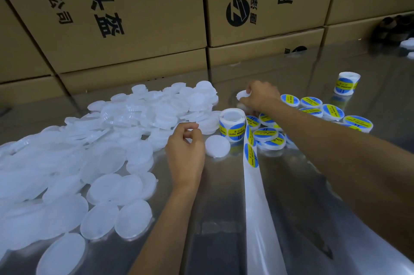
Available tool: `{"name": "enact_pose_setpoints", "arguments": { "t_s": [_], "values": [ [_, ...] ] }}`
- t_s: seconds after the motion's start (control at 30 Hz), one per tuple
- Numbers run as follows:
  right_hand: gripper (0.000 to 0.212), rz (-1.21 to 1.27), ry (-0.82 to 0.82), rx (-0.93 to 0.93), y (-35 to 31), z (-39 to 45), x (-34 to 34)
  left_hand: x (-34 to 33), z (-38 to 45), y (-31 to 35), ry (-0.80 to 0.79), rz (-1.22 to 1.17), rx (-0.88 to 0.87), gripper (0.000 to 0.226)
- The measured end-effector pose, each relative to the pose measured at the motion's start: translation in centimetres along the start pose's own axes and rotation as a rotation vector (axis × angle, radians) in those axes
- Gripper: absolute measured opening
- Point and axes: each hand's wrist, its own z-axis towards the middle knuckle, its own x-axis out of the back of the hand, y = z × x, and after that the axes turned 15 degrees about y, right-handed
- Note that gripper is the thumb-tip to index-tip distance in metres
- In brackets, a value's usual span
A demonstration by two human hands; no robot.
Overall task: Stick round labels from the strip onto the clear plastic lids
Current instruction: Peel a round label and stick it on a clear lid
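Observation:
A big heap of clear plastic lids (pixel 125 131) covers the left of the steel table (pixel 224 207). One single lid (pixel 217 146) lies beside my left hand (pixel 186 153), whose fingers are loosely curled and hold nothing. A roll of blue and yellow round labels (pixel 231 125) stands in the middle, and its backing strip (pixel 255 185) runs toward me with two labels on it. My right hand (pixel 259 97) reaches beyond the roll and grips a plain lid (pixel 243 95) at its edge. Several labelled lids (pixel 313 109) lie under and to the right of my right forearm.
A second label roll (pixel 346 83) stands at the far right. Stacked cardboard boxes (pixel 134 17) wall off the back of the table. A few more white lids (pixel 407 43) lie far right by the boxes.

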Motion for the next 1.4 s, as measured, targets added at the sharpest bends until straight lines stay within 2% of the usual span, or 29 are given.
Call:
{"name": "enact_pose_setpoints", "arguments": {
  "t_s": [0.17, 0.27, 0.4, 0.5, 0.6, 0.7, 0.8, 0.87, 0.93, 1.0, 1.1, 1.2, 1.4],
  "values": [
    [0.035, 0.374, 0.113, 0.052, -2.4, -3.8, 3.8, 0.2, 0.0, 0.2, 0.046, -0.091, 0.032, 0.020],
    [0.037, 0.572, 0.124, 0.108, -4.0, -7.7, 6.9, 0.6, 0.1, 0.6, 0.066, -0.164, 0.078, 0.022],
    [0.039, 0.751, 0.130, 0.132, -4.9, -13.0, 9.6, 1.8, -0.6, 1.9, -0.057, -0.278, 0.207, 0.026],
    [0.041, 0.743, 0.154, 0.189, -5.0, -16.5, 9.9, 2.9, -1.4, 3.4, -0.292, -0.481, 0.433, 0.025],
    [0.040, 0.725, 0.201, 0.177, -5.0, -19.1, 9.2, 3.6, -2.9, 3.7, -0.462, -0.562, 0.432, 0.026],
    [0.042, 0.748, 0.227, 0.192, -5.0, -20.6, 8.4, 3.8, -3.8, 3.1, -0.467, -0.577, 0.424, 0.046],
    [0.040, 0.866, 0.250, 0.103, -4.2, -20.8, 8.1, 4.0, -3.3, 2.9, -0.483, -0.615, 0.430, 0.049],
    [0.034, 0.844, 0.273, 0.034, -3.0, -20.2, 8.0, 4.1, -2.9, 2.6, -0.489, -0.625, 0.440, 0.049],
    [0.034, 0.786, 0.192, 0.004, -1.5, -19.8, 7.6, 3.8, -2.6, 2.6, -0.492, -0.639, 0.460, 0.046],
    [0.038, 0.756, 0.024, 0.012, -0.7, -19.7, 7.1, 3.3, -2.5, 2.5, -0.494, -0.638, 0.480, 0.045],
    [0.043, 0.725, -0.124, 0.074, -0.4, -19.8, 6.0, 2.9, -2.6, 2.4, -0.486, -0.624, 0.495, 0.049],
    [0.053, 0.626, -0.180, 0.102, -0.3, -19.9, 5.4, 2.9, -2.8, 2.1, -0.486, -0.620, 0.512, 0.051],
    [0.056, 0.648, -0.189, 0.107, -0.3, -20.1, 6.0, 2.5, -2.7, 1.7, -0.423, -0.577, 0.486, 0.048]
  ]
}}
